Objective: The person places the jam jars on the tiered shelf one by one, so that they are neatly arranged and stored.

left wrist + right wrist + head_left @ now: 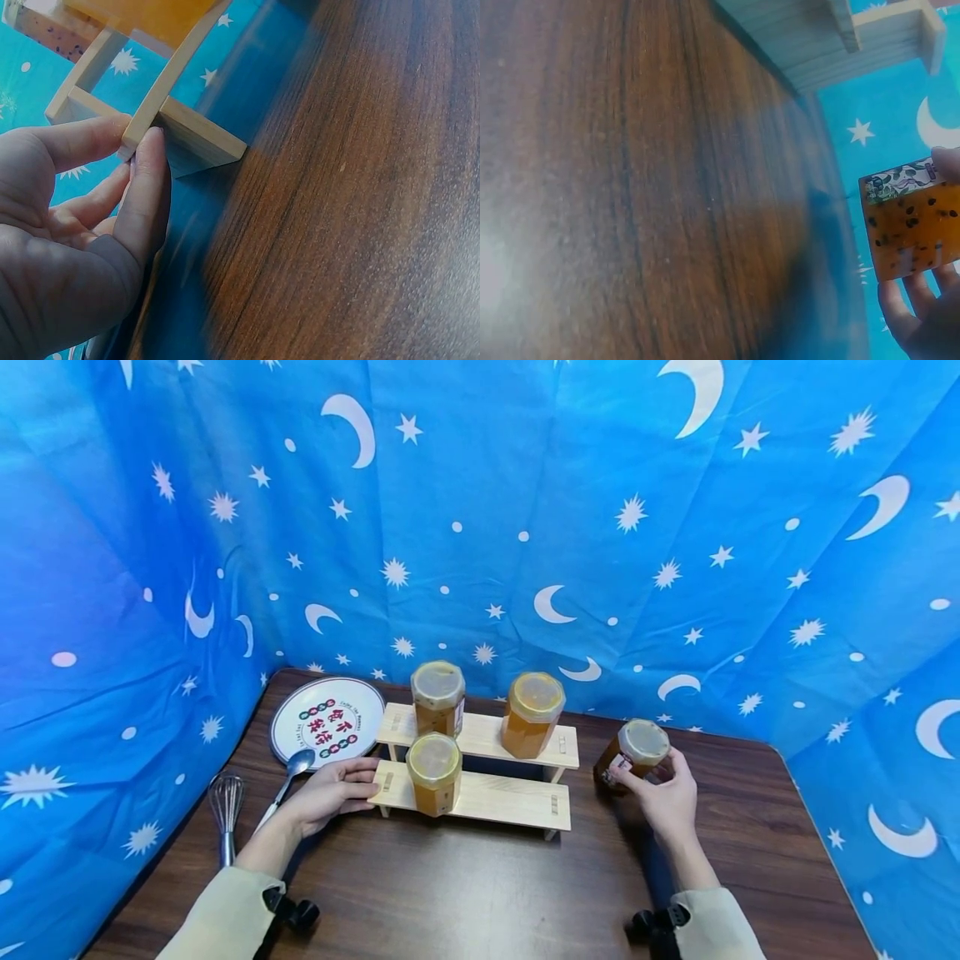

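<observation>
A two-step wooden rack [506,798] stands mid-table. My left hand [330,797] pinches the left end of its lower step between thumb and fingers, plain in the left wrist view on the board's edge [169,86]. One jar with amber contents [435,781] sits toward the left of that step. On the upper step stand a left jar [438,702] and a right jar [534,714]. To the right of the rack, my right hand [671,797] grips a darker jar [641,745] from its sides. Dark specks and a patterned label show on this jar [911,225] in the right wrist view.
Left of the rack lies a white plate [300,722] with printed characters. A spoon [300,762] leans on its rim, and a whisk [227,802] lies nearby. Behind the brown wooden table [465,893] hangs a blue cloth [480,527] with moons and stars.
</observation>
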Available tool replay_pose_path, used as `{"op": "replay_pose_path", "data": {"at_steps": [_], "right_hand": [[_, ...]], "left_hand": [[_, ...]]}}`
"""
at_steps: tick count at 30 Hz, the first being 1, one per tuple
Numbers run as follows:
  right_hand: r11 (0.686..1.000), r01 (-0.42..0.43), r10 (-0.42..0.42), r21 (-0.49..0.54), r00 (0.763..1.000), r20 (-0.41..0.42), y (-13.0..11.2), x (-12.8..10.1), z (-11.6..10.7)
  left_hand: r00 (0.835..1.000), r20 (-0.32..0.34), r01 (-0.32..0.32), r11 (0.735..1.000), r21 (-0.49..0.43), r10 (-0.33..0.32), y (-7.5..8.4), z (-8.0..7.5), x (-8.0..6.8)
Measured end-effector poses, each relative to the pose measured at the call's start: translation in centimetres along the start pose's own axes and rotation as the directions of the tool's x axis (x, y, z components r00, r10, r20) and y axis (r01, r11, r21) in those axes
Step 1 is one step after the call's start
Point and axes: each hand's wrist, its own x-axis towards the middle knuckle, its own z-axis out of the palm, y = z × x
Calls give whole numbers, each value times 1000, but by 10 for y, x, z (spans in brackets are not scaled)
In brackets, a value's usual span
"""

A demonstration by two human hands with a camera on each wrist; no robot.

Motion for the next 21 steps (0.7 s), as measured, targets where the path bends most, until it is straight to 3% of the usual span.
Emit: {"op": "replay_pose_path", "data": {"at_steps": [6,21], "right_hand": [[998,14,-13,-56,1000,16,-9,-12,-8],[995,50,-35,-90,986,163,-24,-49,-19]], "left_hand": [[1000,-3,-3,1000,3,3,-1,-1,0],[1000,1,-10,1000,17,10,-1,0,-1]]}}
